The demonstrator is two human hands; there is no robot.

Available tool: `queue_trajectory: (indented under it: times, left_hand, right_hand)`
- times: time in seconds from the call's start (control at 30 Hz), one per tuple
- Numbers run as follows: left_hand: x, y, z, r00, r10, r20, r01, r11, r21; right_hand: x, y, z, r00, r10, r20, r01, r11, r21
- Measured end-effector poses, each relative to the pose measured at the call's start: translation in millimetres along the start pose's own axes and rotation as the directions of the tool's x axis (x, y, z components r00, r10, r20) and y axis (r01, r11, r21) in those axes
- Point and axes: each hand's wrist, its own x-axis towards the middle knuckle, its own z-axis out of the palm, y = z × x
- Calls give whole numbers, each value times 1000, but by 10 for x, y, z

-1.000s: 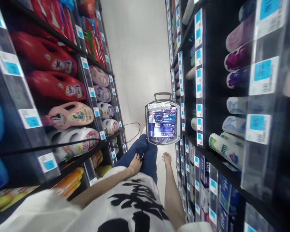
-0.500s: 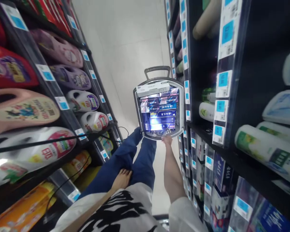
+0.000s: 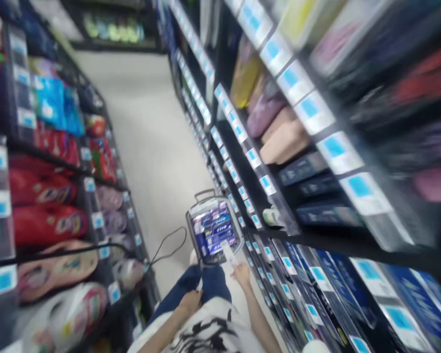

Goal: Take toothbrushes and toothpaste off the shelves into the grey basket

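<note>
A slim whitish pack (image 3: 228, 254), too blurred to identify, is pinched in my right hand (image 3: 241, 273). Its far end overlaps the near rim of a grey shopping basket (image 3: 238, 223) on the floor in front of me. Several dark blue and purple boxes (image 3: 215, 228) lie inside the basket, and its handle (image 3: 205, 194) sticks out at the far side. My left hand (image 3: 191, 299) rests against my upper thigh, holding nothing visible; motion blur softens its fingers, which seem loosely laid out.
Shelves with detergent bottles (image 3: 53, 223) and packs line the left side. On the right, tall shelves carry price tags (image 3: 308, 108), boxes and bottles. A black cable loop (image 3: 172, 235) hangs out from the left shelf. Pale aisle floor (image 3: 143, 132) stretches ahead.
The view has swung up and along the aisle, so the basket appears lower and smaller. My right hand has left the basket rim area, and the whitish pack now shows in it.
</note>
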Motion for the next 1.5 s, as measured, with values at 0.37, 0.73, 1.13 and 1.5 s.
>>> queue_trajectory:
  times: [0.37,0.73,1.13,1.5]
  left_hand:
    - [167,551,-1156,785,462,-412,-446,884,143]
    - [-412,1152,-1416,778,594,-204,-627,717,-303]
    - [-782,1535,-1203,753,624,-209,-601,524,-603]
    - [-1246,1744,-1384,775,620,-118,-497,485,-720]
  right_hand:
    - [-1167,-628,-180,821,-452,-348,503,862,68]
    - [-1930,-887,-1080,534,-189,-824,738,580,345]
    - [-2431,-830,-1956,250,174,-952,878,375,299]
    - [-2521,-857,-1664,510,-170,-843,827,367,426]
